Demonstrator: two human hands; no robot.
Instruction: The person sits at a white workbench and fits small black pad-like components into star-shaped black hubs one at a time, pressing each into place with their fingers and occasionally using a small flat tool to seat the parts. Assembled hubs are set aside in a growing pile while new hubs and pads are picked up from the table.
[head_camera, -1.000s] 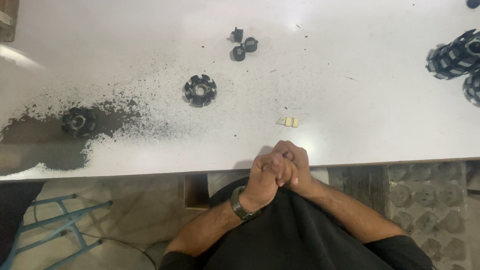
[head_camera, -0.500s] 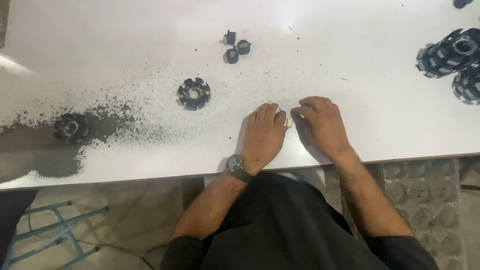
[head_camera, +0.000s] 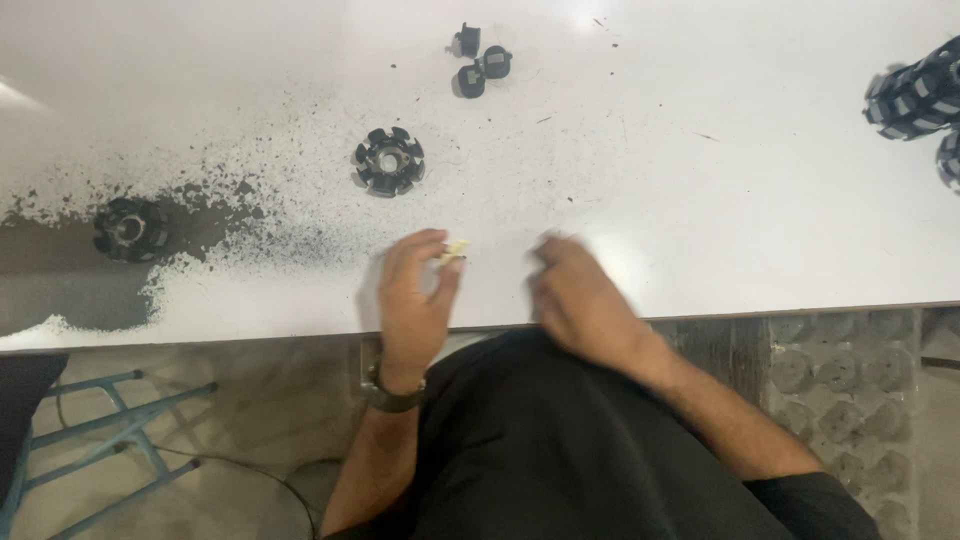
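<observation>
My left hand (head_camera: 413, 300) is over the near edge of the white table (head_camera: 620, 160) and pinches a small pale yellow piece (head_camera: 455, 250) between thumb and fingers. A watch sits on that wrist. My right hand (head_camera: 580, 300) is blurred, beside it at the table edge, fingers curled; nothing shows in it. A black toothed ring (head_camera: 389, 161) lies just beyond my left hand.
Three small black parts (head_camera: 476, 64) lie at the far middle. Another black toothed ring (head_camera: 130, 228) sits in a patch of dark powder at the left. Stacked black rings (head_camera: 915, 95) stand at the right edge. A blue stool frame (head_camera: 110, 440) is below left.
My hands went from clasped below the edge to flat on the table by the pale piece. Now the left hand has picked the piece up and the right hand has drawn back.
</observation>
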